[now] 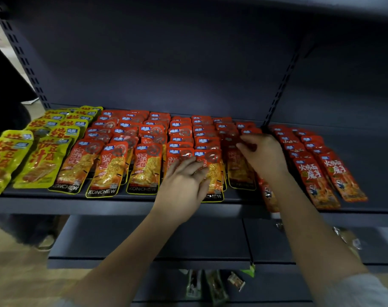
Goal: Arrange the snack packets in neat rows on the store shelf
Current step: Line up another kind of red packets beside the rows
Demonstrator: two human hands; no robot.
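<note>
Orange snack packets (144,169) lie in overlapping rows on the dark shelf (77,203); left hand (184,182) presses flat on 1 front packet (213,173), right hand (264,156) pinches another packet (239,167) beside it

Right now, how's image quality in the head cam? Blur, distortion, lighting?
Head view: wide-angle bending, shelf edge bows; right hand and the packets under it smeared by motion; left hand sharper, KONCHEW print readable; back panel dim, corners darkened; mild glare on yellow packets.
</note>
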